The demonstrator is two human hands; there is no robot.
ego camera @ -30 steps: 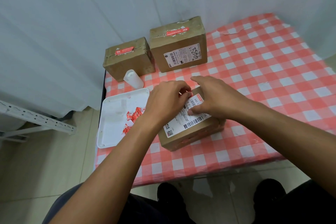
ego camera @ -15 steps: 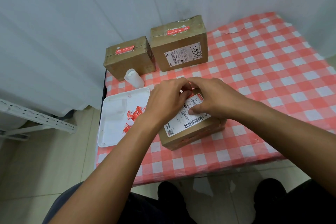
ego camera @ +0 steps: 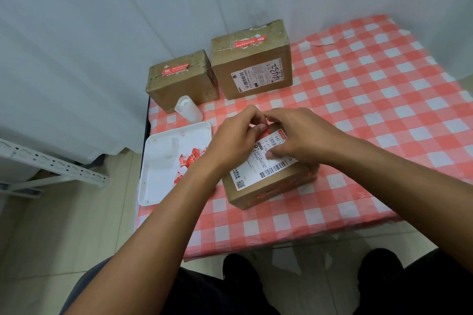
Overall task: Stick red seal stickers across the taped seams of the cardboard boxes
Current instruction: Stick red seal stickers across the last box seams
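Three cardboard boxes on the checkered bench. Far big box and far small box each already carry a red seal on top. Near box, shipping label up, sits under both hands near the front edge of the bench.

Left hand has fingers curled, pinching a red seal sticker at the far top edge of the near box. Right hand is arched over the same spot, thumb pressed on the label; whether its fingertips also hold the sticker I cannot tell, they are hidden.

White tray to the left holds a heap of red scraps; a small white bottle lies beyond it.

Risks, judged:
- The seam is hidden by the hands, so the sticker may land on the label instead of across the tape.
- Sticker could fold on itself or cling to a finger when released, since the pinch is tight.
- Uneven pressing could leave a wrinkle or a lifted end.
- Pushing hard could slide the near box toward the bench edge.
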